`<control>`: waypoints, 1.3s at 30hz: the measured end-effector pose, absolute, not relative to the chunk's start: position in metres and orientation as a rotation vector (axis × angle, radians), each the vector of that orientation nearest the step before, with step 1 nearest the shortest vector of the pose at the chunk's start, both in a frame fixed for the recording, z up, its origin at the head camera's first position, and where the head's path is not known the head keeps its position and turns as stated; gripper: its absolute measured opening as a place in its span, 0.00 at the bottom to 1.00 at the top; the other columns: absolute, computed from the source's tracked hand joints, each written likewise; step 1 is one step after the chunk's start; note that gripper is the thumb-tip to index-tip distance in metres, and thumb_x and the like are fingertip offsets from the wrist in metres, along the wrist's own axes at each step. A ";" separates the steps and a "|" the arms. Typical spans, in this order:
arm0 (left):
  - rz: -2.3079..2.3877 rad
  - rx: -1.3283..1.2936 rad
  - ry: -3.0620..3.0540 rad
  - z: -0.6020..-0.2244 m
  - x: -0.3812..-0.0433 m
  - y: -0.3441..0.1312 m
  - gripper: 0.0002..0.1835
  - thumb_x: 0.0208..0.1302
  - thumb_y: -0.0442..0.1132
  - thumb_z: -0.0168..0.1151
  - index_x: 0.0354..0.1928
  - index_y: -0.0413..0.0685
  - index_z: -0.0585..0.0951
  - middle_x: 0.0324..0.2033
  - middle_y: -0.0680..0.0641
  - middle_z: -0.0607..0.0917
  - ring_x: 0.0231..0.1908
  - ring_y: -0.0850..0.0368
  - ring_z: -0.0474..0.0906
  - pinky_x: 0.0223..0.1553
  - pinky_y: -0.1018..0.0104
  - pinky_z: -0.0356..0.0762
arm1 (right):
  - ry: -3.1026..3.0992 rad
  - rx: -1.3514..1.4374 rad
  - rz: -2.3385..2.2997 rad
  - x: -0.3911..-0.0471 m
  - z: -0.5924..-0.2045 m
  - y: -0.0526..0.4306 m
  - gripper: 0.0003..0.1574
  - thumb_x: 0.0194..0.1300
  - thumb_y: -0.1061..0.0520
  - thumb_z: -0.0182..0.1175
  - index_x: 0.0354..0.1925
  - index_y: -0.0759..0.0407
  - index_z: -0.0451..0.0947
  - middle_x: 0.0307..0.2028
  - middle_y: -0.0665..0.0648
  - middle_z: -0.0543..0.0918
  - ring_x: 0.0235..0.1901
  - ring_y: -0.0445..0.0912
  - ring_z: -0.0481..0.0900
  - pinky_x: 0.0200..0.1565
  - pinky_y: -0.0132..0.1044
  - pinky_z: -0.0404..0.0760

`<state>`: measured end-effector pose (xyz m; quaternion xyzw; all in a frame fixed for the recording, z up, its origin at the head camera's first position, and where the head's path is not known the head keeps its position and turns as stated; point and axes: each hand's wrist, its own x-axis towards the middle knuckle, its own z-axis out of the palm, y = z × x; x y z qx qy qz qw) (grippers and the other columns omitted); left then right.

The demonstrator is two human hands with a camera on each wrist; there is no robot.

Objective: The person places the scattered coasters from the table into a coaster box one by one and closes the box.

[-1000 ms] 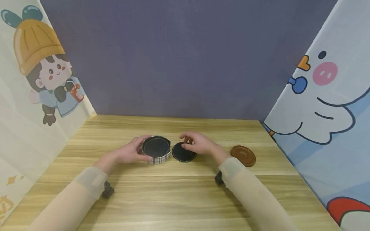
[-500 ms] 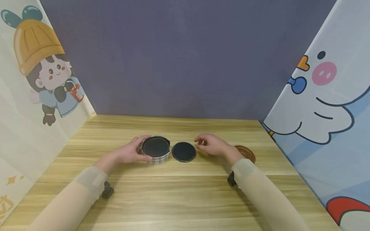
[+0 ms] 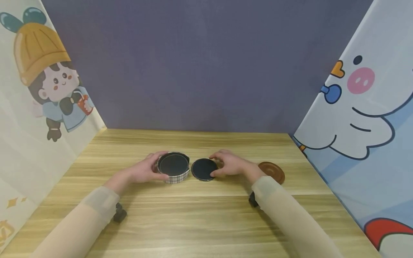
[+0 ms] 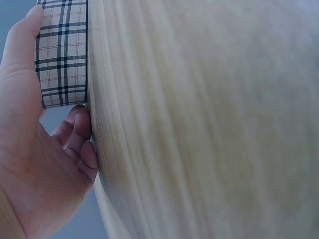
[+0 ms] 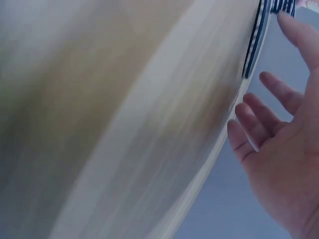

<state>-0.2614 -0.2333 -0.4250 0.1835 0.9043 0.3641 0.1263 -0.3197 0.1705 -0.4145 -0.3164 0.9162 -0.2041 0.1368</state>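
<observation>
My left hand (image 3: 144, 170) holds the side of a round coaster holder (image 3: 175, 179), its fingers behind the wall and its thumb in front. The holder has a white, black and red plaid wall (image 4: 62, 55) and stands on the table, with a black disc-shaped coaster (image 3: 174, 165) inside. Just right of it, another black round coaster (image 3: 203, 169) lies flat. Around this coaster's right edge my right hand (image 3: 230, 165) spreads its thumb and fingers. From the right wrist view, those fingers (image 5: 254, 119) are loosely bent and no firm grip shows.
A brown round dish-like piece (image 3: 272, 172) lies to the right, partly behind my right forearm. The wooden table (image 3: 193, 215) ends at a grey-purple back panel (image 3: 206, 71). Printed cartoon panels stand at the left and right.
My right hand drew back to the right off the flat coaster, then came back left to its edge with thumb and fingers spread. My left hand and the holder stayed in place.
</observation>
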 end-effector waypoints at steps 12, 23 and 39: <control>1.061 0.525 2.630 -0.424 -0.260 -0.234 0.62 0.63 0.58 0.82 0.89 0.54 0.52 0.72 0.29 0.66 0.67 0.29 0.78 0.73 0.27 0.73 | 2.655 -0.951 -0.479 -0.316 -0.414 0.134 0.68 0.55 0.27 0.81 0.83 0.47 0.66 0.75 0.59 0.71 0.78 0.59 0.64 0.78 0.59 0.70; 1.063 0.515 2.627 -0.422 -0.258 -0.233 0.62 0.63 0.58 0.82 0.89 0.54 0.52 0.72 0.28 0.66 0.67 0.29 0.77 0.73 0.27 0.73 | 2.693 -0.936 -0.408 -0.310 -0.414 0.130 0.66 0.55 0.28 0.81 0.82 0.48 0.68 0.71 0.58 0.72 0.72 0.55 0.67 0.75 0.55 0.71; 1.037 0.526 2.637 -0.423 -0.259 -0.235 0.62 0.63 0.59 0.81 0.89 0.55 0.52 0.72 0.28 0.66 0.65 0.33 0.79 0.72 0.28 0.75 | 2.650 -0.972 -0.405 -0.292 -0.413 0.154 0.64 0.57 0.30 0.82 0.83 0.49 0.67 0.67 0.56 0.72 0.68 0.54 0.67 0.72 0.57 0.70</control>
